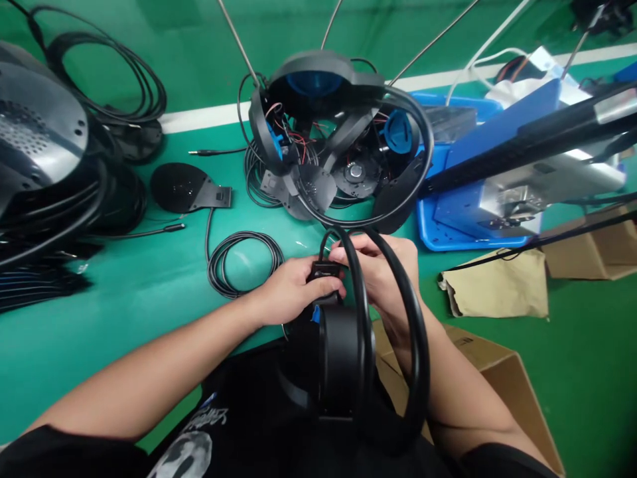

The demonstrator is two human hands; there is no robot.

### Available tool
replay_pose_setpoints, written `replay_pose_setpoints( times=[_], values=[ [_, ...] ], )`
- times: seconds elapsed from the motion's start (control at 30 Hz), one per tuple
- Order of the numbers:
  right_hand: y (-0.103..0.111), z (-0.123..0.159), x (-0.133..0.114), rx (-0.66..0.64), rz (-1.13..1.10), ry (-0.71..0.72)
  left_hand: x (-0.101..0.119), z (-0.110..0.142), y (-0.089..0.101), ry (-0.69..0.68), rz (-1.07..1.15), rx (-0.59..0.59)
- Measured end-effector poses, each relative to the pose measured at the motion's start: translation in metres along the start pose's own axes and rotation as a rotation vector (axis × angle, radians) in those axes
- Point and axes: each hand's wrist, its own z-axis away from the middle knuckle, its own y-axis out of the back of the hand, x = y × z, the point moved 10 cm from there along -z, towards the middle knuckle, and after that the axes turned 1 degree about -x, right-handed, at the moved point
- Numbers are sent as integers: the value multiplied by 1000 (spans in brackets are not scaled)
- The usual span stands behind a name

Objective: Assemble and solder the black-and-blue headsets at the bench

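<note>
- Left of bench: a stack of dished black metal covers (pixel 34 126) with perforated faces, beside a coiled black cable (pixel 104 79). All lie on a green bench mat (pixel 124 318).
- Centre left: a flat round black pad (pixel 179 188) with a bracket and thin lead, and a small coil of thin black cable (pixel 239 262) near the left hand (pixel 293 289).
- Centre: the left hand is clamped around a small black box (pixel 326 272). The right hand (pixel 381 269) sits against it, fingers (pixel 351 244) reaching over the top. The hands are together; whether the right grips or only rests cannot be told.
- A thick black cable (pixel 423 372) loops up from a black drum (pixel 341 358), held low against the person's front. Sound handling: box held square, loops free of kinks.
- Beyond: an open black frame (pixel 318 133) with blue caps and exposed wires, clear of the hands.
- Right: a blue tray (pixel 438 232) under a silver-and-black unit (pixel 547 179), then a paper bag (pixel 497 285) and a cardboard box (pixel 507 372) — the box low, near the right forearm.
</note>
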Motion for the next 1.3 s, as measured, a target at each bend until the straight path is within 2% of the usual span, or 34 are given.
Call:
replay_pose_setpoints(
  times=[0.1, 0.2, 0.33, 0.6, 0.77, 0.83, 0.97, 1.1, 1.17, 1.3],
  values=[
    [6, 6, -8, 46, 131, 69, 1, -2, 1, -5, -86, -11],
    [8, 9, -4, 35, 192, 87, 5, -3, -2, -28, -125, -42],
    [-1, 5, 2, -76, 139, 84, 8, -4, -1, -30, -157, -45],
    [-3, 0, 14, -141, 56, 14, 6, -5, 2, -24, -106, -57],
    [8, 2, 12, 12, 120, 74, 6, -5, 3, -42, -132, -63],
    [8, 3, 11, 22, 109, 70, 5, -5, 2, -46, -121, -80],
    [0, 3, 12, -92, 58, 50, 3, -5, 1, -68, -58, -102],
    [-11, 1, 24, -216, 45, -44, 1, -6, 1, -45, -64, -90],
    [-12, -1, 26, -195, 21, -58, 2, -5, 0, -44, -71, -89],
    [-6, -3, 17, -30, 104, -44, 5, -5, -2, -58, -64, -98]
  ],
)
